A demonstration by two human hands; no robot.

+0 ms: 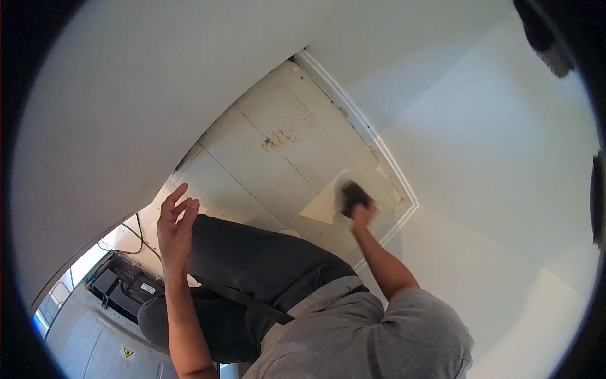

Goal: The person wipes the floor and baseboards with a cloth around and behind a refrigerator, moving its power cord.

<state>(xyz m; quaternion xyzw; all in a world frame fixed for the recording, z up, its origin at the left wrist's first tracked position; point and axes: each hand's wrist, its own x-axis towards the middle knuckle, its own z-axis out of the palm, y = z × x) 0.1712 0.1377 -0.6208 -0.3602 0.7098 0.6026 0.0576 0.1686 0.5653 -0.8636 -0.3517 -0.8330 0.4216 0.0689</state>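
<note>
My right hand [364,215] is closed around a dark, brush-like object [351,197], which is smeared by motion, so its exact kind is unclear. It is low over the pale boarded floor [265,170], close to the corner by the white skirting board [363,131]. A lighter patch [320,203] shows on the boards just beside it. Raised at the left, my left hand [176,230] holds nothing, its fingers slightly bent and apart. Dark trousers [265,256] cover my bent legs between the two hands.
White walls [467,139] rise on the right, and a large pale surface [126,95] fills the upper left. Brown marks [278,140] stain the floor. A grey machine casing [107,335] with a warning label and black parts stands lower left, near a dark cable [140,237].
</note>
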